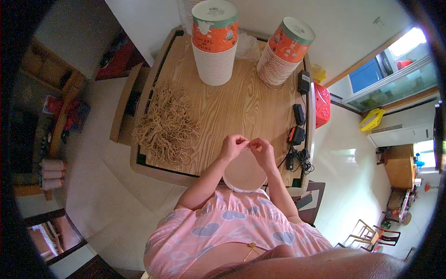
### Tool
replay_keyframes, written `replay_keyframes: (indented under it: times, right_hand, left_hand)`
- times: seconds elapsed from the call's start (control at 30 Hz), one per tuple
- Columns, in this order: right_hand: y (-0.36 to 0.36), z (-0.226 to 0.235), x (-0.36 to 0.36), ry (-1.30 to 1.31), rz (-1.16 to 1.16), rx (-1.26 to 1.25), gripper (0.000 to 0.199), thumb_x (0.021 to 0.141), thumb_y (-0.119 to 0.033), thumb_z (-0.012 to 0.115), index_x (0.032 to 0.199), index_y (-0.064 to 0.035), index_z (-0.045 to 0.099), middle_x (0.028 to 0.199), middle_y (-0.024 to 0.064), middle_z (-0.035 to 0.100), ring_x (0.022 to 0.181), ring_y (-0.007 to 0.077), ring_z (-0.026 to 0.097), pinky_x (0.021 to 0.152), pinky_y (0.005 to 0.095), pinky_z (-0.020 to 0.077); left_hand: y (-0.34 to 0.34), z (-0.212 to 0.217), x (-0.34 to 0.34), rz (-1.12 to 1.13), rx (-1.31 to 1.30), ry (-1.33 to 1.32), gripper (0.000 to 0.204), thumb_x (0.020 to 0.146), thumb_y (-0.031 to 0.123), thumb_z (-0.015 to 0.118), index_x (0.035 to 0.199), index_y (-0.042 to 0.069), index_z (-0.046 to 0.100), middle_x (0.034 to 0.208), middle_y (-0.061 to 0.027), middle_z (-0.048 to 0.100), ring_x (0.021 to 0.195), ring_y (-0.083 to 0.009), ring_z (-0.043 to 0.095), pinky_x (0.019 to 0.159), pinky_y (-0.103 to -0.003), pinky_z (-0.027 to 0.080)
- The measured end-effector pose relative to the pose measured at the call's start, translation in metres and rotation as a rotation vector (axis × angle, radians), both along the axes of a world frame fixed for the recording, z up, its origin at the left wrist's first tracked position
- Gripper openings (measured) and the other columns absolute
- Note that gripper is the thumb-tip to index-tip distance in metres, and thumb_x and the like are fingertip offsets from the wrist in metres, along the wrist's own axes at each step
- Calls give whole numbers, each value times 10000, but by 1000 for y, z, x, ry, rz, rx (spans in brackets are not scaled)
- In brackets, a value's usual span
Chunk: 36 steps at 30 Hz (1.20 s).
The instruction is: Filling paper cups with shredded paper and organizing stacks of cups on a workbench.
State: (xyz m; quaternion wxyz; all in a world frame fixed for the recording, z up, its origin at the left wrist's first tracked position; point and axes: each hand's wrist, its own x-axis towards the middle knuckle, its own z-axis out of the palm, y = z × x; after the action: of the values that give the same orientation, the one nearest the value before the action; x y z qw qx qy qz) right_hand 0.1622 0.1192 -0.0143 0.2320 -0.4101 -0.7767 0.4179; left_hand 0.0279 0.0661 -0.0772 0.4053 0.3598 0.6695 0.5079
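Pink heart-print dress (232, 225) fills the lower view, closest to the lens. Beyond it spreads the wooden table (241, 107), with two tall stacks of paper cups (214, 44) at its far edge and a heap of tan strings (167, 124) on its left side. A white bowl (245, 174) sits at the near edge under both hands. Left hand (232, 147) and right hand (263, 152) meet above it, fingertips pinched narrow on something too small to make out. Black chargers (299, 114) line the right edge.
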Motion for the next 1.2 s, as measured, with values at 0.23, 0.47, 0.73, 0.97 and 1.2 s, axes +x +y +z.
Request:
replay_keyframes:
  times: [0.23, 0.47, 0.73, 0.97, 1.2]
  right_hand:
    - [0, -4, 1, 21, -25, -12, 71, 715, -20, 617, 784, -18, 602, 705, 67, 584, 647, 149, 533, 618, 261, 442]
    - [0, -5, 2, 26, -40, -72, 73, 712, -21, 623, 782, -16, 605, 694, 67, 585, 644, 143, 535, 618, 258, 443]
    - [-2, 2, 0, 7, -1, 36, 81, 699, -11, 618, 779, -26, 615, 696, 70, 579, 631, 158, 537, 613, 264, 449]
    - [-2, 3, 1, 28, -9, 39, 91, 695, -25, 634, 784, -30, 620, 700, 77, 578, 638, 167, 544, 610, 272, 452]
    - [-5, -3, -2, 81, -107, -116, 74, 728, -29, 636, 765, -5, 577, 694, 52, 582, 645, 107, 524, 606, 246, 439]
  left_hand:
    - [-6, 10, 2, -52, 41, -95, 101, 737, 14, 622, 837, 20, 634, 753, -48, 642, 676, -105, 597, 630, -237, 482]
    - [-6, 11, 3, -15, 31, -59, 105, 740, 39, 632, 843, 20, 637, 767, -70, 654, 706, -117, 621, 642, -241, 492]
    - [-5, -9, 0, -16, -3, -207, 110, 751, 56, 626, 852, 18, 649, 790, -63, 655, 720, -111, 616, 660, -236, 492]
    - [-2, 5, -2, -32, -91, -391, 116, 760, -1, 587, 858, -8, 648, 807, -66, 641, 750, -118, 599, 696, -233, 487]
    - [-3, 3, -1, -30, -7, -445, 119, 757, -21, 585, 868, -8, 627, 830, -58, 629, 768, -118, 594, 698, -228, 489]
